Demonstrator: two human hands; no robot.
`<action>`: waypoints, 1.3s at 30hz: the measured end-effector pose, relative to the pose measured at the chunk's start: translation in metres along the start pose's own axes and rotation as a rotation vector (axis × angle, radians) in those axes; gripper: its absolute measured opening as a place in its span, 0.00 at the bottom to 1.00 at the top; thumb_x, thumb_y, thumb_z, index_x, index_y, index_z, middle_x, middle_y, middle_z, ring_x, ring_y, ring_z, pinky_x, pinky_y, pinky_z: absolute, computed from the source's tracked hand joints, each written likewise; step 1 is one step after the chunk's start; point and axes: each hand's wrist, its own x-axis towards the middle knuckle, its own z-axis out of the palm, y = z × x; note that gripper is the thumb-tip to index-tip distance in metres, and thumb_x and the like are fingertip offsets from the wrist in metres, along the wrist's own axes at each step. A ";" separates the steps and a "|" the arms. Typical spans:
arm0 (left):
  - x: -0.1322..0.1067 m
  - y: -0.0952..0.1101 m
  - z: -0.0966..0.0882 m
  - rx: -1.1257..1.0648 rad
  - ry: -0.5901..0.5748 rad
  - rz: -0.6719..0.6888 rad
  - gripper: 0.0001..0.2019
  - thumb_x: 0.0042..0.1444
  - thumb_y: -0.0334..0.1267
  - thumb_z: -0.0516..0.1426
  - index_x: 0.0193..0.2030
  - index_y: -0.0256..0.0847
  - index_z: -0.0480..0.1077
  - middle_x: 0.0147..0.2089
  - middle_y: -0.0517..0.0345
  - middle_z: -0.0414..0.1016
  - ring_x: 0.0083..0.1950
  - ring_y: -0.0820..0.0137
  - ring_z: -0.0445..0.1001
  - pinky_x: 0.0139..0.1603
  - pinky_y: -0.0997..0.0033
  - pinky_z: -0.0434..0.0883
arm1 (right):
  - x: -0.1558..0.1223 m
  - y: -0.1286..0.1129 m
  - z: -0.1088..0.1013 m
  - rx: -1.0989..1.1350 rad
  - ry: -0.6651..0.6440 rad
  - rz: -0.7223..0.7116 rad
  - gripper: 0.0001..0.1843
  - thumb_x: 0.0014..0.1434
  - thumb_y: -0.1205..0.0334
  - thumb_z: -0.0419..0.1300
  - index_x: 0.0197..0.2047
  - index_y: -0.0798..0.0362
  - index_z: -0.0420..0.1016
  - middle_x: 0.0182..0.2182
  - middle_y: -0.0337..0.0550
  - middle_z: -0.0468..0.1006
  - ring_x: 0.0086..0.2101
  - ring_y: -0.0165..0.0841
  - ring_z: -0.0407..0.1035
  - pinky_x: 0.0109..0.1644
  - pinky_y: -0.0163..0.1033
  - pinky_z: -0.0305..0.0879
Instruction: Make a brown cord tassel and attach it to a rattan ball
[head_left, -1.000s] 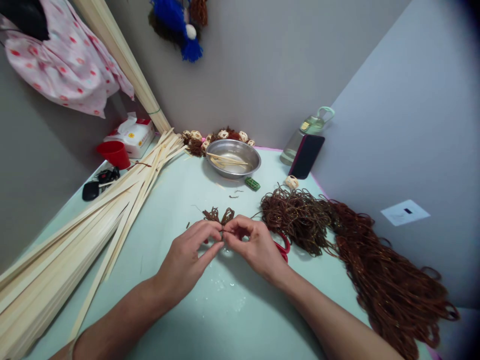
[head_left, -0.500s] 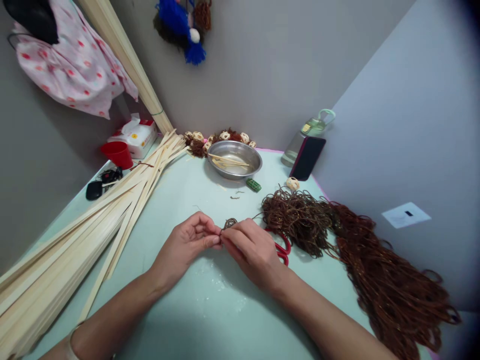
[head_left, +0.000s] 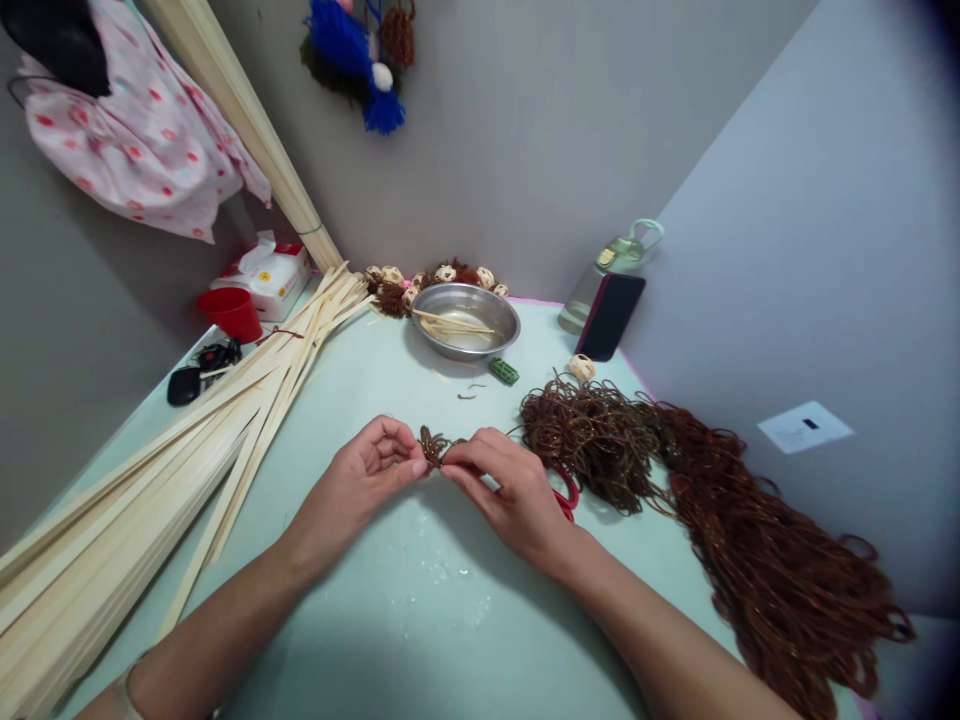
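A small looped bundle of brown-olive cord [head_left: 432,444] is held up between my two hands above the pale green table [head_left: 360,640]. My left hand [head_left: 375,462] pinches it from the left with thumb and fingertips. From the other side, my right hand [head_left: 506,487] closes thumb and forefinger on the cord at the bundle's base. A strand seems to run behind my right hand toward the big tangled cord heap [head_left: 592,435]. Red-handled scissors [head_left: 566,492] lie partly hidden behind my right hand.
Pale wooden strips [head_left: 195,460] spread over the left side. At the back stands a metal bowl [head_left: 465,320] with strips inside, near a small green woven piece [head_left: 503,371]. A phone [head_left: 611,317] leans against a water bottle [head_left: 592,290]. Reddish-brown cord [head_left: 772,560] covers the right.
The cord bundle, mostly behind my right fingers before, now shows its loops between both hands. My fingertips have shifted slightly left and a little apart.
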 end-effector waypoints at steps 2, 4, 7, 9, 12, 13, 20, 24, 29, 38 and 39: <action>0.000 0.001 -0.002 -0.035 0.005 -0.005 0.09 0.59 0.42 0.61 0.41 0.44 0.66 0.38 0.62 0.74 0.41 0.72 0.73 0.46 0.70 0.67 | 0.001 0.002 -0.001 -0.019 -0.023 0.006 0.06 0.65 0.65 0.60 0.39 0.57 0.77 0.29 0.42 0.74 0.31 0.31 0.66 0.36 0.35 0.62; 0.000 0.003 -0.002 -0.050 -0.005 -0.001 0.09 0.60 0.42 0.61 0.41 0.43 0.66 0.39 0.61 0.75 0.42 0.70 0.75 0.48 0.68 0.68 | 0.001 0.002 -0.002 -0.027 -0.039 0.012 0.05 0.65 0.66 0.60 0.38 0.57 0.77 0.29 0.42 0.74 0.31 0.31 0.66 0.36 0.35 0.62; 0.001 0.004 0.000 -0.024 0.016 -0.008 0.09 0.60 0.42 0.61 0.40 0.42 0.66 0.39 0.60 0.75 0.41 0.70 0.76 0.48 0.68 0.69 | 0.001 0.002 -0.004 -0.031 -0.044 0.011 0.05 0.65 0.66 0.60 0.37 0.57 0.77 0.29 0.42 0.73 0.32 0.30 0.66 0.36 0.35 0.61; 0.002 0.003 0.001 -0.003 0.069 -0.007 0.09 0.59 0.41 0.61 0.40 0.42 0.66 0.38 0.60 0.75 0.40 0.70 0.76 0.47 0.69 0.69 | 0.002 0.001 -0.004 -0.034 -0.050 0.012 0.05 0.65 0.66 0.60 0.38 0.58 0.77 0.29 0.42 0.73 0.32 0.30 0.66 0.36 0.35 0.61; 0.003 0.001 -0.001 -0.008 0.145 0.002 0.09 0.58 0.41 0.62 0.39 0.43 0.66 0.37 0.60 0.76 0.41 0.70 0.77 0.47 0.69 0.68 | 0.002 -0.001 -0.004 -0.031 -0.055 0.016 0.06 0.66 0.67 0.59 0.37 0.57 0.76 0.29 0.42 0.73 0.31 0.30 0.65 0.36 0.35 0.61; 0.003 0.000 -0.001 -0.019 0.159 0.006 0.09 0.58 0.41 0.62 0.39 0.43 0.66 0.37 0.60 0.77 0.41 0.69 0.77 0.48 0.69 0.68 | 0.002 -0.001 -0.005 -0.028 -0.055 0.023 0.06 0.66 0.67 0.59 0.37 0.57 0.76 0.29 0.42 0.73 0.31 0.30 0.65 0.36 0.35 0.61; 0.003 0.001 -0.005 -0.033 0.210 0.047 0.08 0.56 0.38 0.62 0.42 0.44 0.69 0.36 0.63 0.72 0.40 0.71 0.74 0.46 0.71 0.67 | 0.002 -0.002 -0.007 0.038 -0.023 0.177 0.05 0.65 0.65 0.59 0.36 0.54 0.75 0.28 0.39 0.72 0.30 0.30 0.65 0.35 0.35 0.60; 0.001 0.002 -0.002 0.157 0.152 0.095 0.04 0.58 0.38 0.59 0.40 0.43 0.72 0.39 0.59 0.74 0.41 0.68 0.73 0.46 0.68 0.67 | 0.003 -0.001 -0.009 -0.007 -0.047 0.145 0.06 0.65 0.65 0.60 0.37 0.55 0.77 0.26 0.39 0.72 0.30 0.30 0.64 0.35 0.35 0.59; -0.002 0.003 0.002 0.408 0.150 0.180 0.07 0.59 0.34 0.55 0.41 0.45 0.74 0.35 0.60 0.72 0.36 0.68 0.71 0.39 0.70 0.66 | 0.004 -0.001 -0.011 -0.082 -0.031 0.074 0.07 0.66 0.66 0.59 0.36 0.55 0.77 0.25 0.40 0.72 0.29 0.31 0.64 0.34 0.35 0.58; -0.008 0.010 0.009 0.308 0.107 0.116 0.06 0.52 0.28 0.54 0.28 0.44 0.67 0.26 0.64 0.63 0.28 0.71 0.61 0.29 0.74 0.60 | 0.006 0.003 -0.015 -0.063 -0.053 0.135 0.09 0.65 0.67 0.60 0.31 0.55 0.74 0.26 0.41 0.74 0.30 0.31 0.65 0.36 0.35 0.59; -0.008 0.010 0.009 0.298 0.100 0.103 0.06 0.52 0.28 0.54 0.28 0.44 0.66 0.26 0.65 0.62 0.28 0.71 0.60 0.29 0.74 0.59 | 0.006 0.003 -0.016 -0.054 -0.042 0.148 0.09 0.64 0.67 0.60 0.31 0.55 0.74 0.25 0.40 0.73 0.30 0.31 0.65 0.35 0.35 0.59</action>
